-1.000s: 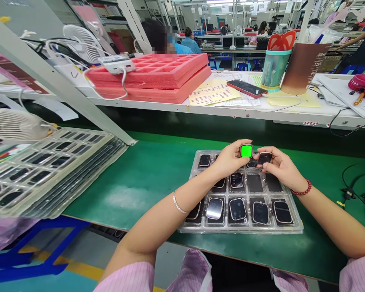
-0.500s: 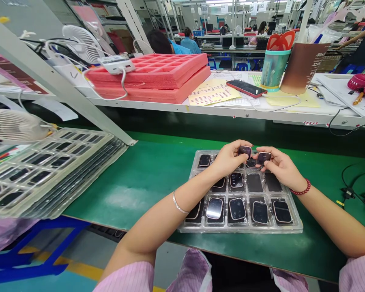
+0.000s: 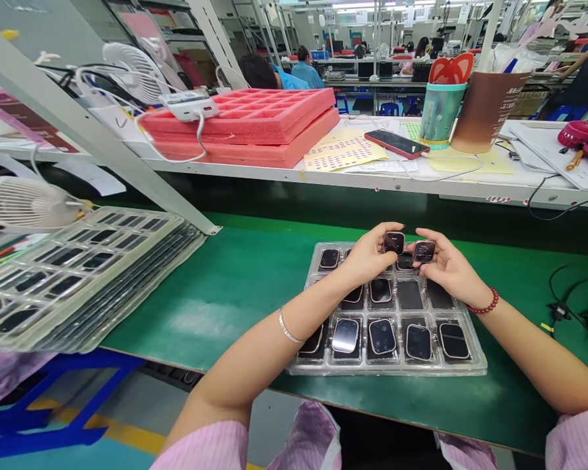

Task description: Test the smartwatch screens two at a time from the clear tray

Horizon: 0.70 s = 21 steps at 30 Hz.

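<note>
My left hand [image 3: 375, 251] pinches a smartwatch body [image 3: 394, 243] with a dark screen and rounded corners. Close beside it, my right hand [image 3: 441, 261] grips a second watch body [image 3: 424, 251] between thumb and fingers. Both are held upright above the back row of a clear plastic tray [image 3: 387, 370]. More watch bodies lie face up in the tray's pockets, such as one in the front row [image 3: 383, 336]. Two middle-row pockets at the right show only a dark base [image 3: 410, 294]. My left forearm and hand hide part of the left pockets.
A stack of similar trays [image 3: 127, 274] stands at the left beside a white fan [image 3: 29, 202]. Black cables [image 3: 575, 307] lie at the right. The shelf ahead bears red foam trays [image 3: 245, 124], a phone [image 3: 396, 143] and a teal cup [image 3: 443, 114]. A slanted white post [image 3: 176, 202] meets the table.
The fingers of my right hand have spread somewhat, and its watch body shows more of its face. The left hand's watch body has turned and risen slightly. The tray stays put.
</note>
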{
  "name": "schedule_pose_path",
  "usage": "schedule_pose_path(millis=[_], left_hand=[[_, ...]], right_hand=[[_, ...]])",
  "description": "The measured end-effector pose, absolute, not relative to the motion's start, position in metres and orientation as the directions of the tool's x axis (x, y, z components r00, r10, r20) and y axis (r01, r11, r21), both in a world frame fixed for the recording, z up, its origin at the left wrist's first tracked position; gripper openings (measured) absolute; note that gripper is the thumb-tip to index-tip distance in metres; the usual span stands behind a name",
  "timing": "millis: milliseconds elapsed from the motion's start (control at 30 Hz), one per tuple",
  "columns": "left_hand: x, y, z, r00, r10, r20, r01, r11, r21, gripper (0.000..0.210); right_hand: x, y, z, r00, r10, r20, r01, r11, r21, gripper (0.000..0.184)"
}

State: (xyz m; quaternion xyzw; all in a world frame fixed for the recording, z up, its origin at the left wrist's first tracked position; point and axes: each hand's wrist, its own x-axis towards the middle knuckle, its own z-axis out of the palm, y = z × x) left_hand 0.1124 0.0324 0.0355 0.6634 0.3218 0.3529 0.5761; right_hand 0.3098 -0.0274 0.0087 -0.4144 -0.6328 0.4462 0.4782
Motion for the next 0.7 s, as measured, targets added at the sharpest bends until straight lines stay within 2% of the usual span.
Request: schedule_pose_path(millis=[100,300,333,400,433,467,567,700], left_hand=[[0.112,0.031,0.036,0.554,0.828,0.084,-0.053,-0.065,0.996,0.063],[0.111,0.03,0.04,0.585,0.811,0.026,-0.158,0.082,0.984,0.066],[0.111,0.031,0.042,0.597,0.802,-0.006,-0.183,0.143,0.973,0.064],[0.11,0.032,0.046,0.629,0.773,-0.086,-0.24,0.298,0.924,0.047],[0.11,0.033,0.048,0.645,0.752,-0.133,-0.262,0.381,0.887,0.037],[0.11,0.034,0.05,0.661,0.728,-0.18,-0.271,0.456,0.848,0.036],[0.109,0.037,0.054,0.702,0.661,-0.265,-0.265,0.588,0.764,0.058],[0.107,0.04,0.054,0.743,0.618,-0.255,-0.246,0.608,0.755,0.059]], right_hand=[[0.309,-0.027,0.01,-0.189,0.954,0.233,0.062,0.248,-0.967,0.068],[0.312,-0.025,0.01,-0.148,0.976,0.157,-0.044,0.153,-0.987,0.066],[0.314,-0.024,0.011,-0.148,0.98,0.131,-0.069,0.122,-0.99,0.063],[0.319,-0.022,0.013,-0.179,0.981,0.072,-0.139,0.048,-0.989,0.056],[0.321,-0.021,0.014,-0.206,0.978,0.042,-0.181,0.004,-0.983,0.056],[0.324,-0.02,0.015,-0.235,0.972,0.015,-0.221,-0.038,-0.975,0.058],[0.33,-0.016,0.017,-0.271,0.962,-0.039,-0.298,-0.123,-0.947,0.062],[0.333,-0.015,0.02,-0.279,0.958,-0.07,-0.352,-0.17,-0.921,0.062]])
